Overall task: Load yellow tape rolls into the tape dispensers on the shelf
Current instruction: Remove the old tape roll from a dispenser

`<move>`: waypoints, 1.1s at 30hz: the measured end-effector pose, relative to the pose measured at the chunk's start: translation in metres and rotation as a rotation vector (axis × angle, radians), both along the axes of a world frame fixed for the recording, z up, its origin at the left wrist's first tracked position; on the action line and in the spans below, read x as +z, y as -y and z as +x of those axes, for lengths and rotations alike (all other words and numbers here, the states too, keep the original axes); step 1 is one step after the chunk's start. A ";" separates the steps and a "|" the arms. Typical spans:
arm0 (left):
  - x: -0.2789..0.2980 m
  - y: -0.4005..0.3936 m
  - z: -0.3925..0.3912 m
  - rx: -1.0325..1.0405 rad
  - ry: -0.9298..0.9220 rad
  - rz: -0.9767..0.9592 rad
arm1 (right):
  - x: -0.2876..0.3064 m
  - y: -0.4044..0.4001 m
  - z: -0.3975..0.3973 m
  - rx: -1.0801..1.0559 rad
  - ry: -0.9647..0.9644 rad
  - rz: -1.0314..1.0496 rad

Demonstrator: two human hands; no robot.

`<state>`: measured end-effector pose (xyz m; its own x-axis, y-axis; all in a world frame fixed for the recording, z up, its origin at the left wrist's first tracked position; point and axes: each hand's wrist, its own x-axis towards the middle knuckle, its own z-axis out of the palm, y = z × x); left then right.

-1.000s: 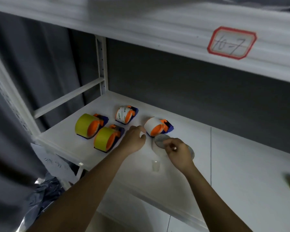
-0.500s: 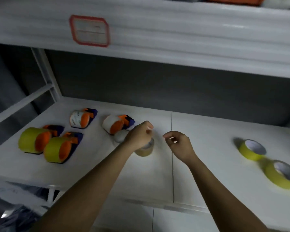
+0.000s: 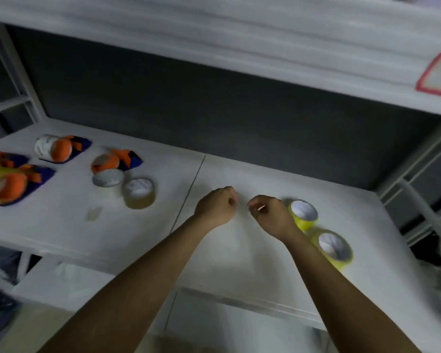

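1. Two bare forearms reach in from the lower edge of the view; no sleeves cover them up to the frame's edge.
2. The left hand [image 3: 215, 208] and right hand [image 3: 271, 216] are uncovered: no gloves, rings, watch or wristband show.
3. A pale fingernail shows on the right hand; finer detail is blurred.

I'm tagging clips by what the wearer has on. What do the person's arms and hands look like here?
Both forearms are bare up to the bottom edge of the picture, with no sleeves in view. The left hand and right hand wear no gloves; no watch, ring or wristband shows, though the picture is slightly blurred.
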<state>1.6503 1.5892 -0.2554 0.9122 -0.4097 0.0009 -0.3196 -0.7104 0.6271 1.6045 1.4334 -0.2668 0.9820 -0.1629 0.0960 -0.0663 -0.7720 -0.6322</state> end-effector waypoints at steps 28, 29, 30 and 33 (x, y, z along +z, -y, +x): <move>-0.031 0.128 -0.138 0.232 -0.199 -0.076 | -0.055 0.183 -0.092 0.031 -0.343 -0.370; -0.031 0.126 -0.142 0.243 -0.204 -0.085 | -0.058 0.181 -0.092 0.011 -0.327 -0.400; -0.030 0.122 -0.146 0.256 -0.206 -0.094 | -0.060 0.180 -0.092 -0.016 -0.302 -0.428; -0.028 0.111 -0.153 0.303 -0.191 -0.115 | -0.062 0.178 -0.094 -0.088 -0.229 -0.451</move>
<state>1.4978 1.4784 -0.2836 0.9802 -0.1282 -0.1511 0.0250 -0.6765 0.7360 1.5104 1.2558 -0.3287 0.9705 -0.2376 -0.0406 -0.2409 -0.9498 -0.1995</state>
